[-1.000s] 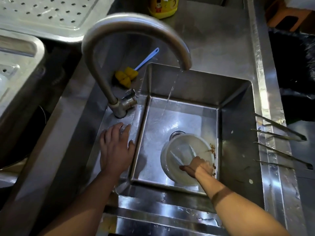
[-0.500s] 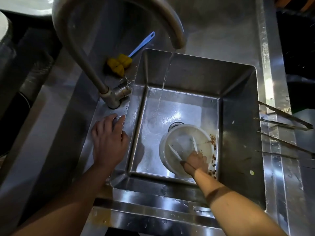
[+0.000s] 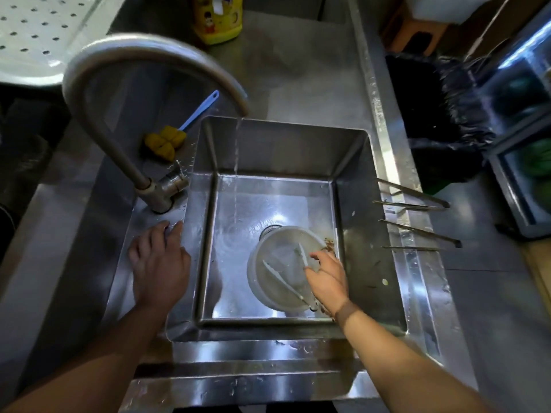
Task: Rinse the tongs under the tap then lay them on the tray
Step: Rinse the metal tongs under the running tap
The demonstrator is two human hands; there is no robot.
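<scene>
In the head view, the right hand [image 3: 326, 278] is reaching into the sink [image 3: 351, 162] at lower centre. Its fingers are spreading loosely over the tongs [image 3: 278, 277], not closing on them. The tongs are lying in a bowl [image 3: 253, 281], hinge toward the wrist, arms fanning to the upper left, toward the water [image 3: 236, 174]. The left hand [image 3: 158, 263] is resting flat on the rim, farther off. The tray [image 3: 29, 40] is sitting at upper left.
</scene>
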